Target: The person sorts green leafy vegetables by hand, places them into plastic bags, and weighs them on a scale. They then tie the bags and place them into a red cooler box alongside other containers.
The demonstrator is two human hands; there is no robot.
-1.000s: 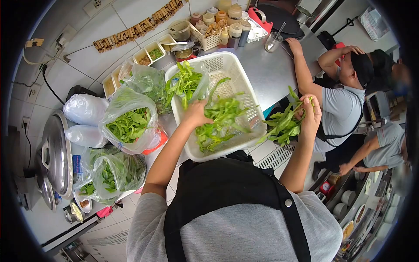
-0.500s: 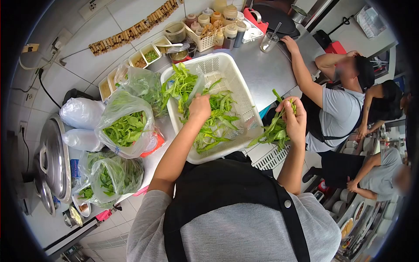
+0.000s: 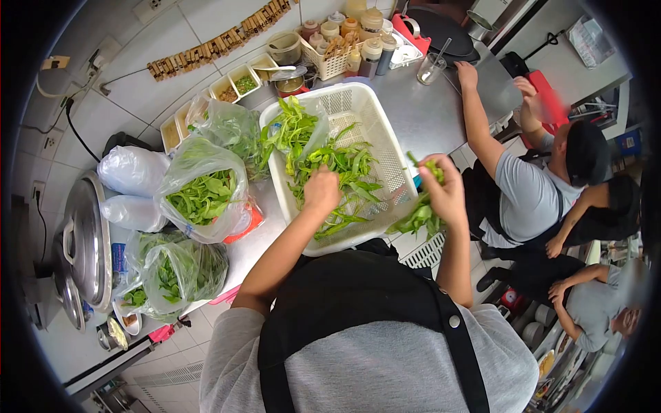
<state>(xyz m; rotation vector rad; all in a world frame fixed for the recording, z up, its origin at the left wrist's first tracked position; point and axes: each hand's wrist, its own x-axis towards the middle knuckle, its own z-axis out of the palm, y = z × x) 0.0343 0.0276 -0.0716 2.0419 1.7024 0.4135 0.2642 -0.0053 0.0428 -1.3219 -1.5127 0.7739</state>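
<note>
My left hand (image 3: 322, 190) reaches down into a white perforated basket (image 3: 377, 103), its fingers closed at the leafy greens (image 3: 352, 165) there; what they pinch is hidden. Inside the basket's left part a clear plastic bag (image 3: 317, 127) holds more greens. To the right of the basket, my right hand (image 3: 446, 189) is closed round a bunch of green stems (image 3: 417, 215), whose leaves hang below the fingers beside the basket's right rim.
Bags of greens (image 3: 203, 196) (image 3: 172, 272) stand left of the basket, near metal lids (image 3: 89, 241). Behind are sauce bottles (image 3: 370, 51), small tubs (image 3: 244, 84) and a glass (image 3: 430, 69). A co-worker (image 3: 533, 186) leans on the counter at right; other people stand beyond.
My left hand has moved slightly right and down within the basket. My right hand has shifted a little left with its bunch. The co-worker at right has raised a hand and moved their head.
</note>
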